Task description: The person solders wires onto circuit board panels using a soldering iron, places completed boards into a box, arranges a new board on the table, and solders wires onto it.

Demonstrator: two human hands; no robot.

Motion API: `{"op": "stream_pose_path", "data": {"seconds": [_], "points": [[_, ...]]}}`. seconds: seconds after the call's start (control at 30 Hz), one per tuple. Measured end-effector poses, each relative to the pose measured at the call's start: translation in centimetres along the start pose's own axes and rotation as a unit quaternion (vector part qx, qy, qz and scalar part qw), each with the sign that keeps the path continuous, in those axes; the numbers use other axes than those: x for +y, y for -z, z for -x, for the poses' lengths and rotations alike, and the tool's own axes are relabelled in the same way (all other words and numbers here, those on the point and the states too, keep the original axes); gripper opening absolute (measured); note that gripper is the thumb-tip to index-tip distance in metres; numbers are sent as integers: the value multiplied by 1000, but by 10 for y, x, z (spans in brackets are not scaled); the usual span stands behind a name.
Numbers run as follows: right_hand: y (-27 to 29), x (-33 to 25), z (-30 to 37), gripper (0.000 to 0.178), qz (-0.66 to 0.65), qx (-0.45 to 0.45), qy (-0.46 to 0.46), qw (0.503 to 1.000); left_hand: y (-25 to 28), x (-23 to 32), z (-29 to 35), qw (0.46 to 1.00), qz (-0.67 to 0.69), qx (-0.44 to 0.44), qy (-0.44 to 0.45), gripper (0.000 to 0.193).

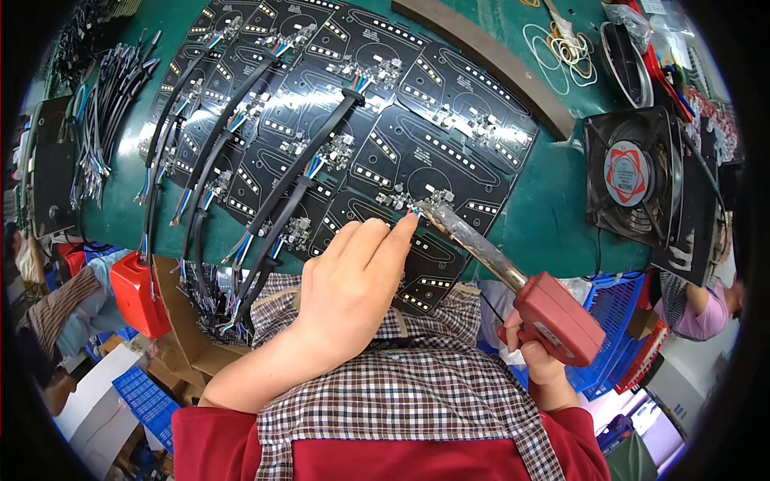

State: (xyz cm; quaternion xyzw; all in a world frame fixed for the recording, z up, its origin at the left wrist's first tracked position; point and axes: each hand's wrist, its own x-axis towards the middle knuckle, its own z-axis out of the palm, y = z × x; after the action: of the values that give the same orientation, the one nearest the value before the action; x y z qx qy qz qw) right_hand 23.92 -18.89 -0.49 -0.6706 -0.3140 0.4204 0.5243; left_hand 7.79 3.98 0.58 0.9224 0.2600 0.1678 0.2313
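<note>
Black circuit boards fill the green counter to its near edge – bare room only at frame right, before the fan. Left hand pinches coloured wires at centre; right hand is closed around a red soldering iron, its tip touching them.

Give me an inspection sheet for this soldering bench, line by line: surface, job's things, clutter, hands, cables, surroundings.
Surface: green bench top, mostly covered.
Job's things: black circuit boards overlapping in rows; red-handled soldering gun, tip at a board's wire joint.
Clutter: rubber bands, black square fan.
Hands: left hand pinches coloured wires at the joint; right hand grips the gun.
Cables: black sleeved leads run across the boards; loose bundle far left.
Surroundings: blue crates, cardboard box, another person's sleeve.
</note>
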Motion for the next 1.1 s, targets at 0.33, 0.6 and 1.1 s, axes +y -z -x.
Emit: {"op": "stream_pose_path", "data": {"seconds": [0.33, 0.6, 1.1], "points": [[-1, -7, -4, 54, 85, 8, -3, 996, -1, -3, 2, 1000, 7, 4, -7, 42], [1, -14, -12, 58, 174, 5, 68, 982, -1, -4, 1, 1000, -2, 2, -10, 44], [0, -14, -6, 63, 132, -1, 13, 991, -2, -4, 2, 1000, -9, -2, -11, 44]]}}
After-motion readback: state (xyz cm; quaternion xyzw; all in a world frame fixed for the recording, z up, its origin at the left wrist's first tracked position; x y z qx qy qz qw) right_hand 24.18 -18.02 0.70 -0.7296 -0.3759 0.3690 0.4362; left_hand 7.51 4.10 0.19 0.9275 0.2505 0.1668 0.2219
